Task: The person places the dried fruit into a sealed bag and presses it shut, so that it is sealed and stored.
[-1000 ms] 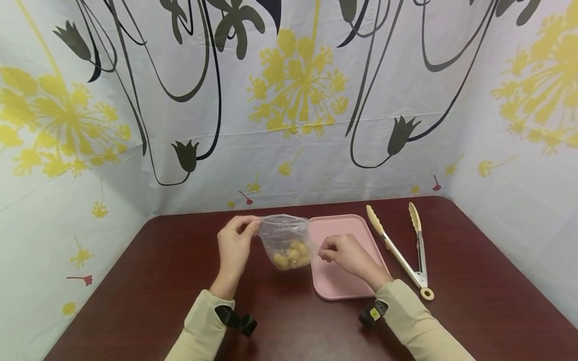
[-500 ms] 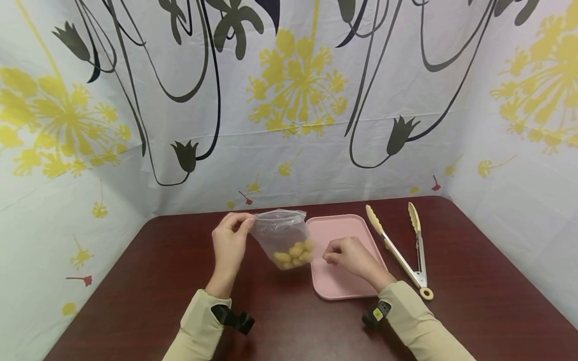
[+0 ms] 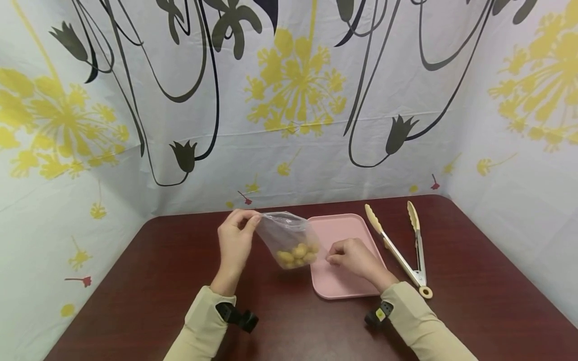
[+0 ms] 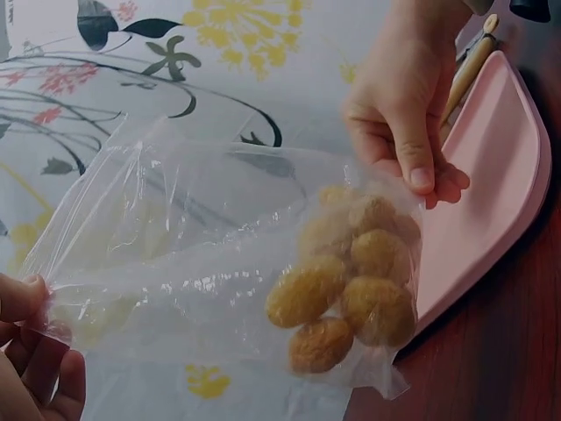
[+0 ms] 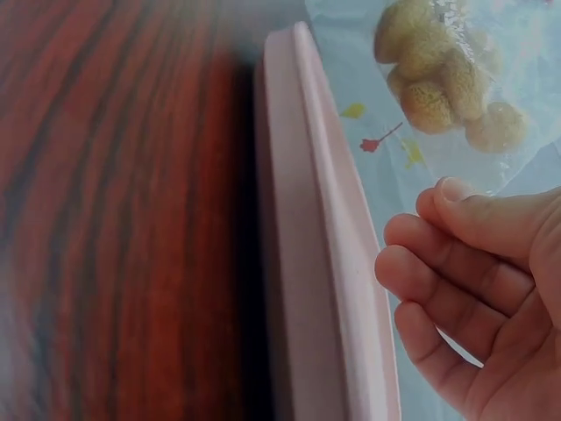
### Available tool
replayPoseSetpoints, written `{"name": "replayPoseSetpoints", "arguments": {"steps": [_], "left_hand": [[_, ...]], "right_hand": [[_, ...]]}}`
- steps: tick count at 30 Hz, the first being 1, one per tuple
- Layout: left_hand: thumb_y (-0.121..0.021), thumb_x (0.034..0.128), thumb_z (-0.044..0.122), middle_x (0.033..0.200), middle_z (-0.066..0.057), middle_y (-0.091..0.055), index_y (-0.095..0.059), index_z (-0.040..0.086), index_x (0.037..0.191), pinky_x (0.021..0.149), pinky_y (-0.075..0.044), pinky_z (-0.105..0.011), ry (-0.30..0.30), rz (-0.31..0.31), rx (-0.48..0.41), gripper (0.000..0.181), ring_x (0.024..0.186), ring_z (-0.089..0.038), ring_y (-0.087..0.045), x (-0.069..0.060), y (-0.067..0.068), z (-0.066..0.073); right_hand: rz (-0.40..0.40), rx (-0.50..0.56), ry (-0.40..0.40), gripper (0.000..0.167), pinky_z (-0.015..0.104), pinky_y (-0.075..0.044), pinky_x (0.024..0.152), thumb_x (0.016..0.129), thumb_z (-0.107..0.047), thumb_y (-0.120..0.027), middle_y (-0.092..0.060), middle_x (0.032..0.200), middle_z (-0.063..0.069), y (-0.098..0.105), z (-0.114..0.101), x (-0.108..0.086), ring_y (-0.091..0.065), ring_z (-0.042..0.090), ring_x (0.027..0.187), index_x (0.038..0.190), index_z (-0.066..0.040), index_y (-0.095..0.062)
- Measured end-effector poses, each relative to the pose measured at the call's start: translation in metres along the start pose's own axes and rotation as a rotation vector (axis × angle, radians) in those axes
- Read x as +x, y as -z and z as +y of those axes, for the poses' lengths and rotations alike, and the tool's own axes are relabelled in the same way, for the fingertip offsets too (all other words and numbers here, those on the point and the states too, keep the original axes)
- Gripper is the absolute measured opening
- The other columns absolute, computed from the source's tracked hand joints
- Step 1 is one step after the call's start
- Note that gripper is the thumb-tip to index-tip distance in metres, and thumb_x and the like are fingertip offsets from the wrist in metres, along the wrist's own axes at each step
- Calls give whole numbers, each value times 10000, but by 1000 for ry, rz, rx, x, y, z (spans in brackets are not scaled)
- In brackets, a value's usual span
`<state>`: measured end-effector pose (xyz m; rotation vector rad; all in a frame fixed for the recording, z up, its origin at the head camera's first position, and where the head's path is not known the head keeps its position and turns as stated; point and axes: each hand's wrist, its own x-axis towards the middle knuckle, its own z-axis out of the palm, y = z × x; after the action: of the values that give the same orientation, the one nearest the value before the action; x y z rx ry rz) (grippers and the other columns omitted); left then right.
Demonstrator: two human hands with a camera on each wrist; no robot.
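In the head view, a clear zip-lock plastic bag (image 3: 289, 235) hangs tilted over the table, beside the pink tray's left edge. My left hand (image 3: 236, 240) pinches its upper left corner between thumb and fingers. Several small yellow-brown oval pieces, like small potatoes (image 4: 307, 289), lie bunched at the bag's lower end. My right hand (image 3: 354, 258) is above the tray (image 3: 338, 228), its thumb and index finger together at the bag's lower right corner. The right wrist view shows the bag's plastic running to that thumb tip, the other fingers curled.
To the right of the tray lie metal tongs (image 3: 406, 263) with cream tips, spread apart. They rest on a dark red wooden table (image 3: 180, 271). A white patterned cloth (image 3: 289, 165) hangs behind and along both sides.
The bag's lower right corner now stretches to my right fingertips, where a gap showed half a second ago. My left hand shifted left and then back right with the bag.
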<state>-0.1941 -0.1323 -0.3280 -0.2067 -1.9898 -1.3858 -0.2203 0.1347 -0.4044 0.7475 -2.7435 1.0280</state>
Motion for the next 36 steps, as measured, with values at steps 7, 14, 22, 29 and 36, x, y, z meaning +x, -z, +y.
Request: {"name": "replayPoseSetpoints", "arguments": {"steps": [7,14,22,29,36], "left_hand": [[-727,825,68,785,-99,-667,-736,17,845,612,-433,-171,-17,-34,-5,56,675,-77,-540,1,-9,7],[-729,827,88,780,-91,-666,-727,15,827,596,-445,-180,-10,-45,20,73,660,-84,-547,2,-9,8],[-736,821,90,776,-86,-672,-734,27,830,579,-435,-176,6,-29,32,64,648,-77,-541,2,-6,5],[-724,833,86,791,-107,-677,-736,16,850,608,-432,-164,41,-29,-20,73,669,-61,-537,4,-4,1],[-697,856,79,850,-140,-664,-719,2,896,638,-431,-185,86,-84,-82,90,708,-85,-529,1,-1,-6]], "right_hand": [[23,-74,59,35,245,-476,643,791,-119,-738,-692,721,-56,3,0,2,-593,62,680,759,-122,-726],[58,18,55,128,280,-516,693,807,-157,-742,-720,863,-15,10,-18,9,-633,94,758,913,-85,-742],[229,87,128,120,248,-528,661,800,-175,-765,-701,810,-63,25,-63,20,-619,56,726,916,-157,-743],[349,46,189,30,249,-500,631,820,-186,-747,-698,818,-79,33,-78,26,-583,52,690,839,-165,-756],[402,18,232,42,239,-500,634,830,-166,-735,-700,785,-63,38,-83,29,-644,52,707,789,-157,-742]]}}
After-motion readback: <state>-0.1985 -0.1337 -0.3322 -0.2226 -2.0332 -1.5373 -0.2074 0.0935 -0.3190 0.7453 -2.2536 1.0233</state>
